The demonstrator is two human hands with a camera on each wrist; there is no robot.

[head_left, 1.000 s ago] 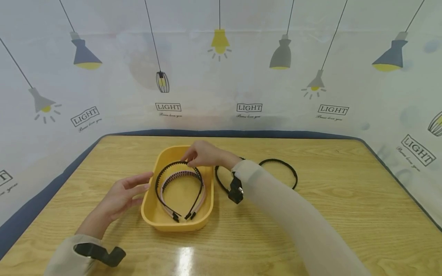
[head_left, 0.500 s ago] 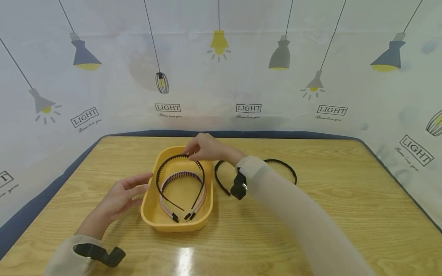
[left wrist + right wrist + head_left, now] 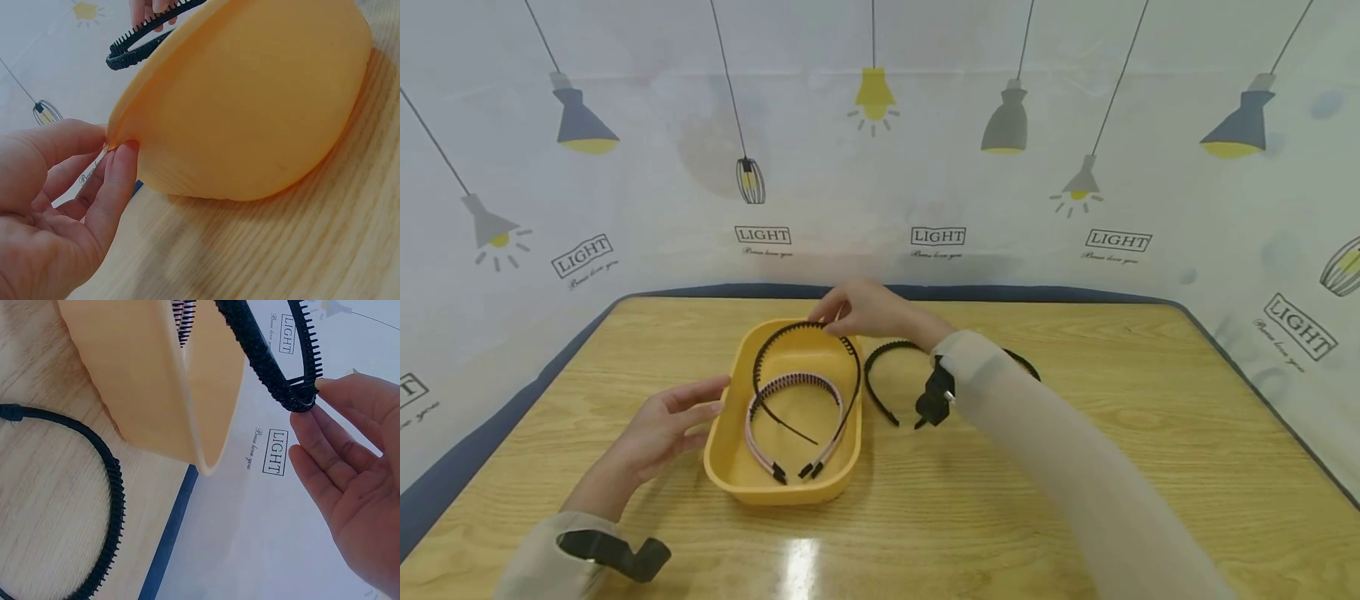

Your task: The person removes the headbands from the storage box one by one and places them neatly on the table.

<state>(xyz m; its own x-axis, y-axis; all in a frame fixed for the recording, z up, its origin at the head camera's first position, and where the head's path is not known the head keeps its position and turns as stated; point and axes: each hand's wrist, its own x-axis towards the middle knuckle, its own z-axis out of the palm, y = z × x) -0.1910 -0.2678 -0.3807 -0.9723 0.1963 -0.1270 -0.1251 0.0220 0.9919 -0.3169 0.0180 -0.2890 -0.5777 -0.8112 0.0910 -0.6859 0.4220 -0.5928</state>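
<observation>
My right hand (image 3: 872,310) pinches a black toothed headband (image 3: 758,367) at its top, tilted above the back of a yellow plastic basin (image 3: 718,475). In the right wrist view, thumb and fingers meet on that headband's textured outer band. A pink headband (image 3: 754,442) with dark teeth and black tips lies inside the basin. On the basin's left side, my left hand (image 3: 658,433) touches the rim and outer wall with its fingertips, the fingers fairly straight, as the left wrist view also shows.
Right of the basin, a black headband (image 3: 871,383) lies on the wooden table (image 3: 1120,417). Farther right, another black headband (image 3: 1022,362) is mostly hidden behind the right forearm. A white backdrop (image 3: 820,142) with printed lamps stands behind the table.
The right hand has lifted the black headband up and back, then rightward, off the pink one. The left hand and the basin have hardly moved.
</observation>
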